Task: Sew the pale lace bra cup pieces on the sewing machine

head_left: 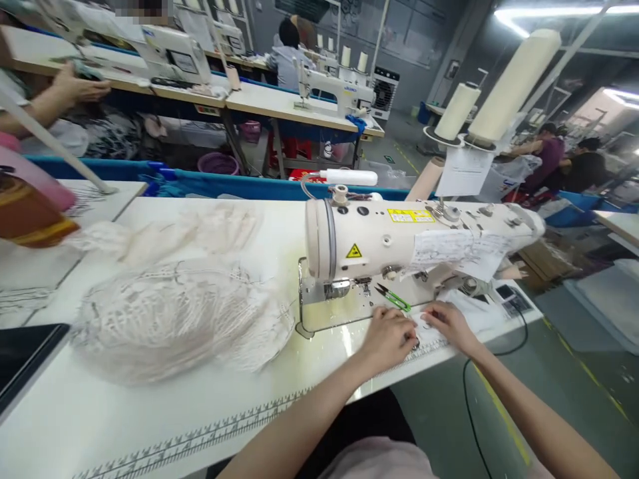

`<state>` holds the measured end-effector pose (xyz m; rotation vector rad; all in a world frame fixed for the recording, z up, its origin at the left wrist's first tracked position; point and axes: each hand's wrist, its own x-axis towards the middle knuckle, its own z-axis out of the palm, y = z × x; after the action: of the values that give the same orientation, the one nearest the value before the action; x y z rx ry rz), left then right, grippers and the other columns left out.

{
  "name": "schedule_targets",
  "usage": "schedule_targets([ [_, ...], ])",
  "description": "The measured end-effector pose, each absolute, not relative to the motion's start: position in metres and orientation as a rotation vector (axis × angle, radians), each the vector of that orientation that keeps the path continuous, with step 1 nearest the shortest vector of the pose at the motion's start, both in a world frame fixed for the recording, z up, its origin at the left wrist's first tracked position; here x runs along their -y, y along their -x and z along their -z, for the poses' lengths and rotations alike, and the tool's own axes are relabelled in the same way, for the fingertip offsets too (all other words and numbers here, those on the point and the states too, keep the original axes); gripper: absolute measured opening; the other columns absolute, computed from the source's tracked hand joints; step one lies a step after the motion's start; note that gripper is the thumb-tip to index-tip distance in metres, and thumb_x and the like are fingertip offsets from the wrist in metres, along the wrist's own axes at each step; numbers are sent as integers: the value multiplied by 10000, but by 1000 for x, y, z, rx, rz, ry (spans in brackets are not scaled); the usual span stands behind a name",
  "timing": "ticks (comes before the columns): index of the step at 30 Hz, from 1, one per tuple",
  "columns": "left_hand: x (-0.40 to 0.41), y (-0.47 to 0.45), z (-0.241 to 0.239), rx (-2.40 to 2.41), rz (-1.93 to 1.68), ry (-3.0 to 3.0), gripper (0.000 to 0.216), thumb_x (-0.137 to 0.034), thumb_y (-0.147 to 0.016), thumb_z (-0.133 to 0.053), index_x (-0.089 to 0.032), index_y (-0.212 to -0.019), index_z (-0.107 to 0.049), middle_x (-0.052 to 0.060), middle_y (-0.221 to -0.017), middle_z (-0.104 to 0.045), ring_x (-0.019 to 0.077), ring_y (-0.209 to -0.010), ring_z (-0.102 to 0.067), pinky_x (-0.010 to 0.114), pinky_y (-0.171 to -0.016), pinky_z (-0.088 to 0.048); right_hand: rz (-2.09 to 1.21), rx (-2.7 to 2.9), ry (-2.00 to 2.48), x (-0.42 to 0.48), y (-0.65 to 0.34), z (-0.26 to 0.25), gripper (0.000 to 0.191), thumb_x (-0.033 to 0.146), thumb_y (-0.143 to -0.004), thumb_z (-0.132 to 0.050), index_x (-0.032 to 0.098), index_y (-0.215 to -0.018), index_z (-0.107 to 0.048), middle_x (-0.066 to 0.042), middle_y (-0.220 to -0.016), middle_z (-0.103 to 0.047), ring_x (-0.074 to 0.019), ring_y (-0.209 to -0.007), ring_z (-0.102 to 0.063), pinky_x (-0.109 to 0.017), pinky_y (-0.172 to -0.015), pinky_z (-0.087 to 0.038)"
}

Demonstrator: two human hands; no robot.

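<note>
My left hand (392,338) is by the table's front edge, its fingers curled together; what they hold, if anything, is too small to make out. Close beside it on the right, my right hand (448,324) has thumb and fingertips pinched on something small and pale that I cannot name. Green-handled thread snips (397,298) lie on the machine bed just beyond my left fingers. Behind both hands stands a white sewing machine (369,243). Some white fabric (479,311) rests on the table past my right hand. A heap of sheer off-white fabric (164,319) spreads over the table's left side.
A printed ruler strip (210,436) runs along the table's front edge. Large thread cones (516,86) rise behind the machine. A dark flat device (30,359) sits at far left. Across the blue cloth trough (224,183), other people work at machines. A cable (466,399) hangs at right.
</note>
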<state>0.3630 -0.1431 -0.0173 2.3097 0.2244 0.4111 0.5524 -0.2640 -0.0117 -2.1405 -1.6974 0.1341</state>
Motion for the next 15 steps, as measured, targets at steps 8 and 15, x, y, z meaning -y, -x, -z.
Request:
schedule_targets([
  [8,143,-372,17,-214,-346,-2255,117,-234,-865,-613,-234,-755,-652,-17,-1137,-728,243,-1123,-553,489,-991,-270,131,1652,2371,251,-543,-17,192,212,-953,-472,201,-1001,-658,-103,-1110,-695,-225,-999,-603,-325,-838,-388],
  [15,144,-374,14,-245,-331,-2240,102,-263,-837,-651,-251,-736,-645,-34,-1139,-727,276,-1151,-551,517,-989,-296,227,1665,2392,301,-535,-21,191,200,-932,-486,195,-941,-676,-70,-912,-699,-213,-845,-584,-334,-779,-365],
])
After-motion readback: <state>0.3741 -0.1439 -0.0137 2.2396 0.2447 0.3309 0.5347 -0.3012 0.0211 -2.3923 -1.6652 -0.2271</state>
